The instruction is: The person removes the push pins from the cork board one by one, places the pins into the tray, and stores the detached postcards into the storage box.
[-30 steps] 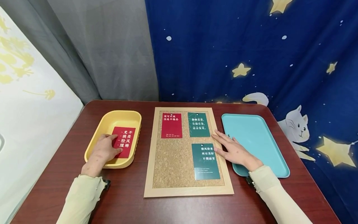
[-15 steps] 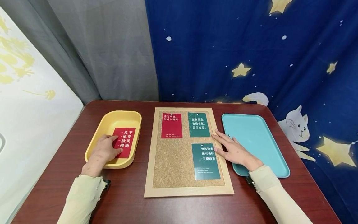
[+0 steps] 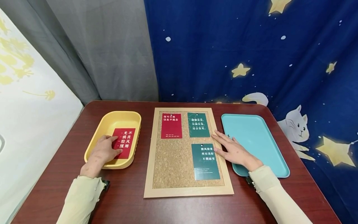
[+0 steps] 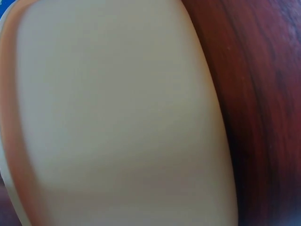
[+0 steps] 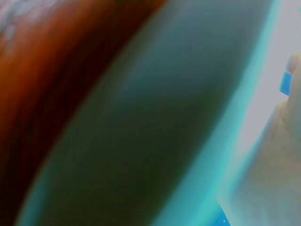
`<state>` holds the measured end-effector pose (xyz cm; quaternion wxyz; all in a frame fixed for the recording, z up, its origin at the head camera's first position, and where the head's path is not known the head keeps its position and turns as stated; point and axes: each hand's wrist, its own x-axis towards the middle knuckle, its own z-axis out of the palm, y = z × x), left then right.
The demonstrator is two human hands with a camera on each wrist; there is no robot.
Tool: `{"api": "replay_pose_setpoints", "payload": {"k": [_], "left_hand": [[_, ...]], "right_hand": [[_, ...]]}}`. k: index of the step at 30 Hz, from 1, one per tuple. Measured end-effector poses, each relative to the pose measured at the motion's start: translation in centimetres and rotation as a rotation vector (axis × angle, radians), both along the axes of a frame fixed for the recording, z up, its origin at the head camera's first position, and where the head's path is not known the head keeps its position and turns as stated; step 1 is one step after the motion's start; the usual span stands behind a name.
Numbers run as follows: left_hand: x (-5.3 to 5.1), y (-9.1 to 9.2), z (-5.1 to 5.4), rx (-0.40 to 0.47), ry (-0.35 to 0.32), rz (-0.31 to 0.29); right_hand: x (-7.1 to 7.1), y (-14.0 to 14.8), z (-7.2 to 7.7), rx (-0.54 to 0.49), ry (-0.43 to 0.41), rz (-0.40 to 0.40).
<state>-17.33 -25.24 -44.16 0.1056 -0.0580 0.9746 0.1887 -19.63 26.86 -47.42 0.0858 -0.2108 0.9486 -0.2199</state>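
In the head view my left hand [image 3: 103, 151] reaches into the yellow tray [image 3: 93, 140] and holds a red card [image 3: 127, 152] with white writing by its left edge, thumb and fingers bent over that edge. My right hand [image 3: 233, 151] lies with fingers spread on the right side of the wood-framed cork board [image 3: 170, 165], between the board and the blue tray [image 3: 254, 133]. Fixed to the cork are another red card [image 3: 171, 129], a green card [image 3: 198, 124] at the upper right and a second green card [image 3: 205, 165] below it, each with a small pin.
All of this stands on a dark red-brown table [image 3: 165, 211]. Behind the table hang a grey curtain [image 3: 120, 62] and a blue curtain with stars [image 3: 201, 56]. The left wrist view is mostly the yellow tray's wall [image 4: 122, 103]; the right wrist view is blurred.
The red card in the yellow tray has shifted slightly, its top edge a little lower. Both hands stay nearly where they were; the right hand still rests on the board's frame.
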Motion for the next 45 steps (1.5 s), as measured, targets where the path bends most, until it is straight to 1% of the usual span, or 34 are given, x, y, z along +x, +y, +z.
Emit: {"api": "replay_pose_setpoints", "payload": {"k": [7, 13, 17, 23, 26, 29, 32, 34, 38, 40, 42, 43, 45], "left_hand": [[0.0, 0.1, -0.2, 0.013, 0.011, 0.003], [0.1, 0.5, 0.1, 0.034, 0.035, 0.019], [0.1, 0.8, 0.3, 0.041, 0.070, 0.029], [0.0, 1.2, 0.5, 0.045, 0.143, 0.032], [0.0, 1.6, 0.7, 0.055, 0.217, 0.030], [0.1, 2.1, 1.1, 0.082, 0.328, 0.015], [0.4, 2.8, 1.5, 0.120, 0.448, -0.001], [0.6, 3.4, 1.8, 0.141, 0.526, -0.017], [0.9, 4.7, 2.0, 0.173, 0.656, -0.068], [0.9, 5.4, 2.1, 0.194, 0.708, -0.097], [0.9, 6.0, 2.1, 0.219, 0.744, -0.123], [0.9, 6.3, 2.1, 0.230, 0.752, -0.132], [0.9, 6.9, 2.0, 0.241, 0.747, -0.143]], "right_hand": [[0.1, 0.2, -0.1, 0.002, -0.001, 0.000], [0.2, 0.3, -0.1, 0.000, 0.002, -0.001], [0.3, 0.4, -0.1, 0.000, 0.006, -0.003], [0.3, 0.5, -0.1, -0.009, 0.003, -0.006], [0.2, 0.5, 0.0, -0.012, -0.001, -0.006], [0.2, 0.4, 0.0, -0.013, -0.008, -0.010], [0.1, 0.3, 0.0, -0.014, -0.008, -0.009], [0.0, 0.3, -0.1, -0.014, -0.006, -0.007], [0.1, 0.2, -0.2, -0.019, -0.010, -0.008], [0.1, 0.1, -0.2, -0.021, -0.009, -0.008], [0.0, 0.1, -0.1, -0.021, 0.000, -0.008], [0.0, 0.1, -0.1, -0.020, 0.004, -0.007], [0.0, 0.1, 0.1, -0.017, 0.011, -0.004]]}}
